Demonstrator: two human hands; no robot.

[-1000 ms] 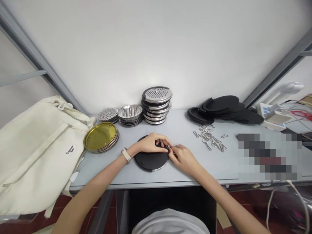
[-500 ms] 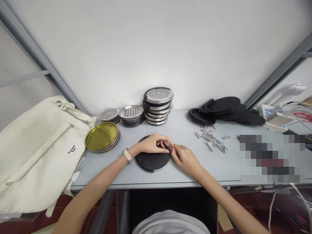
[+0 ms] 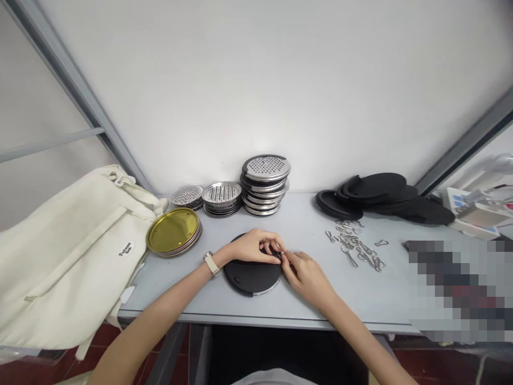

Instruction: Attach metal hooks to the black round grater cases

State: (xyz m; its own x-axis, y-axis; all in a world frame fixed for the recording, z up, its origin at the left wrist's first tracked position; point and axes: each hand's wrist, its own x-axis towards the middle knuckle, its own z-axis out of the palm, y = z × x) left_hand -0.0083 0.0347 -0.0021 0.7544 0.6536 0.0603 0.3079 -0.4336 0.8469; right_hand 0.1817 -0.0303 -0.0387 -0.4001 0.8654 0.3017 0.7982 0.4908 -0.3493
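A round black disc with a metal rim (image 3: pixel 251 277) lies flat on the grey table (image 3: pixel 312 299) in front of me. My left hand (image 3: pixel 252 247) rests on the disc's far right edge, fingers curled and pinching there. My right hand (image 3: pixel 306 274) meets it from the right, its fingertips pinched on a small metal clip at the disc's edge. A watch sits on my left wrist. The clip itself is mostly hidden by my fingers.
A pile of loose metal clips (image 3: pixel 356 247) lies to the right. Black discs (image 3: pixel 380 192) are heaped behind it. Stacks of perforated steel discs (image 3: pixel 265 183) and gold lids (image 3: pixel 173 231) stand at the back left. A cream fabric bag (image 3: pixel 68 256) hangs left.
Both hands stay pinched at the disc's right edge with only small finger movements. The camera has tilted up slightly, so everything sits lower in view.
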